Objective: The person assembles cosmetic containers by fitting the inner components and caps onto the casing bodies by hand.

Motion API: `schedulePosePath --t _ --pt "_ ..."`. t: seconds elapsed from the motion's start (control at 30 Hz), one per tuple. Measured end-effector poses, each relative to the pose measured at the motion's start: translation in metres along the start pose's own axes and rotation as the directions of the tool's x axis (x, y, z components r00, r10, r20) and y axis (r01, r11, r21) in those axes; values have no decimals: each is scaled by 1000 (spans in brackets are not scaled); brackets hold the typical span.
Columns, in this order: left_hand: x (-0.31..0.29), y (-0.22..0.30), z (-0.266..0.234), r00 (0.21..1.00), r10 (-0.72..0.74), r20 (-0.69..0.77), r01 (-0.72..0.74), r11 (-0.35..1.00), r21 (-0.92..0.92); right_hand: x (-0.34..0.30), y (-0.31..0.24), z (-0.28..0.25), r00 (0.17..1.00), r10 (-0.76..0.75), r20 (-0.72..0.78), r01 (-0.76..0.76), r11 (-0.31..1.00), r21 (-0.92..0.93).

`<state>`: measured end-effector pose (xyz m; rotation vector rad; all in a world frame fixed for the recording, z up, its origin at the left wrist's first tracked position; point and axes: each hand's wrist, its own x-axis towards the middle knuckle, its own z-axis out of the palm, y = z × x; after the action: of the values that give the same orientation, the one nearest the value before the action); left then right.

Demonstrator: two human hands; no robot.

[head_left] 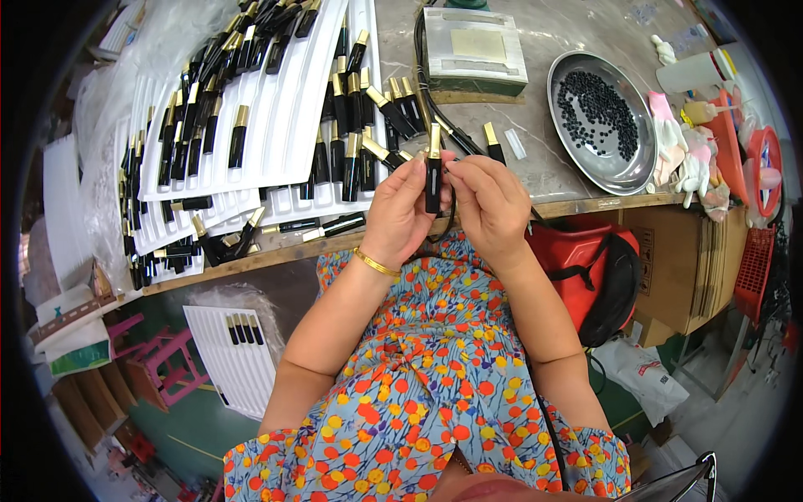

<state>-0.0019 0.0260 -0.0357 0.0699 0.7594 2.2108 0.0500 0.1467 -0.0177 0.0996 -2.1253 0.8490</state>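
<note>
Left hand point(400, 205) pinches tube point(433, 180), gold end up. Right hand point(493, 201) pressed together beside it; contents unclear. Risk: tube slips if left grip loosens.

From afar, I'm viewing a workshop: many lookalike tubes point(238, 138) are crowding white trays point(284, 113) on the tabletop point(535, 124), a bowl point(595, 170) is holding loose black pieces point(592, 102) in bulk, and cartons point(669, 251) are standing near the tabletop's edge.
</note>
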Motion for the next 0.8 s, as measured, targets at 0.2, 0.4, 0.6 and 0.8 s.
schedulePosePath --t 0.2,0.4,0.6,0.8 --pt "-1 -2 0 1000 15 12 -16 999 52 -2 -2 -1 999 48 2 -48 998 35" --pt "-2 -3 1 1000 23 3 -23 997 71 -3 -3 -3 998 61 18 -62 997 34" --pt "0 -2 1 1000 23 -9 -22 996 92 -4 -3 -3 995 96 29 -96 995 8" --pt "-1 -4 -2 999 33 8 -33 996 83 -4 -4 -4 996 76 39 -75 997 -30"
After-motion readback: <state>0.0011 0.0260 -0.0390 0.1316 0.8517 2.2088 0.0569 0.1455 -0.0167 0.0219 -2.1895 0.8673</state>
